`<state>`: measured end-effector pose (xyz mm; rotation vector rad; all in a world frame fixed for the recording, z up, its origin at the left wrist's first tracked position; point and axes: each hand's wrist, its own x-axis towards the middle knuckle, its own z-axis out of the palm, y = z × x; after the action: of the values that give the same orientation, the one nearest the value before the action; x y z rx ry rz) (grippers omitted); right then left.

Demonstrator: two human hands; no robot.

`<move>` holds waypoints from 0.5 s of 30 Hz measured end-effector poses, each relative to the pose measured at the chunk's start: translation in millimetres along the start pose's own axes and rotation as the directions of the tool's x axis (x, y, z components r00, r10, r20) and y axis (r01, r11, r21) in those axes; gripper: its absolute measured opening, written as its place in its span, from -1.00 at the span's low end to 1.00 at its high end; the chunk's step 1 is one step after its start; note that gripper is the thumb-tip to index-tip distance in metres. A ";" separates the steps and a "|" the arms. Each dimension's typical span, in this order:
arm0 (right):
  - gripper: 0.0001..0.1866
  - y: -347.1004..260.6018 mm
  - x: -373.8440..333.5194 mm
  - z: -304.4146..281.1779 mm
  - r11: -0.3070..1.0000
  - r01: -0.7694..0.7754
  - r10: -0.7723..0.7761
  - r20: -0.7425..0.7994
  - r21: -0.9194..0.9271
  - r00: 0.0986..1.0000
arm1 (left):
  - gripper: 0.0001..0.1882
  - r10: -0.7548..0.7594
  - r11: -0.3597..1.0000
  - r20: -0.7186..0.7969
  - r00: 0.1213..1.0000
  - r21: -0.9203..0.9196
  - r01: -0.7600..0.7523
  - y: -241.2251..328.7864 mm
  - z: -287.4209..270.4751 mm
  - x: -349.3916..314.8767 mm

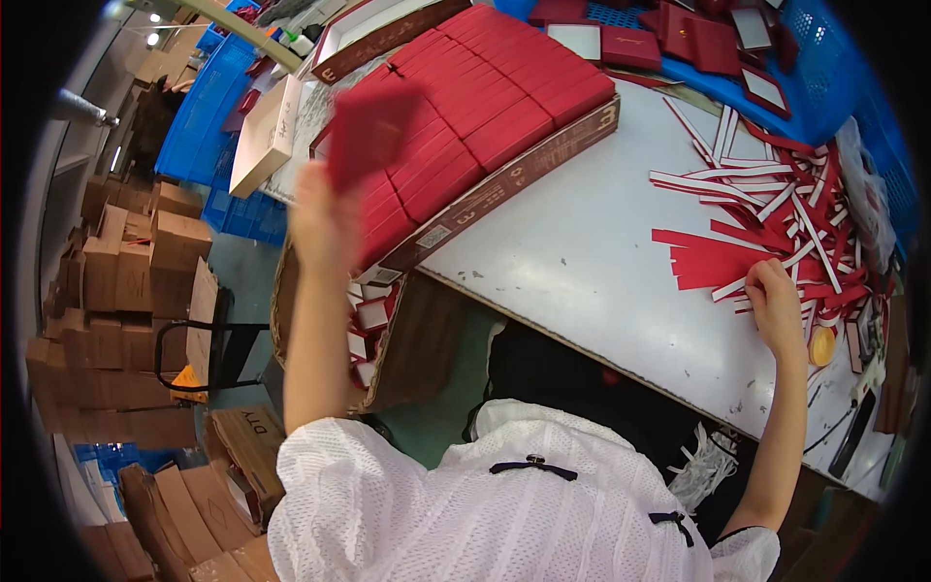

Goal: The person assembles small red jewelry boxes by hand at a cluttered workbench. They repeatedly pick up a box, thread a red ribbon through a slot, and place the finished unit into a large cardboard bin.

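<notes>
A flat red box (373,136) is up in the left hand (325,223) at the upper left of the frame, gripped near its lower edge and blurred, so its finish cannot be read. It should be light and fairly stiff, probably covered card; the corners would likely dent before the panel bends, and a smooth cover might slip a little, so a thumb-and-finger hold on opposite faces near an edge looks best. The right hand (776,303), at the right of the frame, has its fingers bunched at the red and white ribbons (703,260); whether they pinch a strip cannot be told. Those ribbons look soft, limp and apt to tangle, better lifted singly by one end. Top centre, a shallow printed carton (504,184) is packed with rows of similar red boxes (514,82) standing tightly side by side. All this sits on a pale, smooth table (562,281) with scuffed dark specks, running from the centre to the lower right. A yellow disc (822,346) lies beside the ribbons, a blue bin (878,184) stands at the upper right, and a pale open tray (264,138) rests at the upper left. Beyond, blue crates (202,107) and stacked brown cardboard boxes (116,276) line the left of the room.
</notes>
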<state>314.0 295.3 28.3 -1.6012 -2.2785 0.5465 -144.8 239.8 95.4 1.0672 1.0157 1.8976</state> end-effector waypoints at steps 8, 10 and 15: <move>-0.81 -16.8 4.4 7.1 0.995 0.089 -0.083 -0.111 0.054 0.990 | -0.70 -0.169 0.657 -0.149 0.974 0.720 0.224 -2.2 -186.5 96.9; -0.81 -9.0 2.6 2.9 0.995 0.103 -0.102 -0.081 0.010 0.992 | -0.68 -0.456 0.684 -0.001 0.890 0.639 0.351 -26.7 -178.8 103.0; -0.86 8.9 4.0 4.6 0.991 0.130 -0.126 -0.097 0.042 0.987 | -0.73 -0.375 0.557 -0.195 0.906 0.734 0.389 -31.4 -194.1 104.2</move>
<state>317.9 301.1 20.2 -1.4160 -2.2616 0.4794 -353.3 288.0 34.5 1.1278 1.9840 1.0881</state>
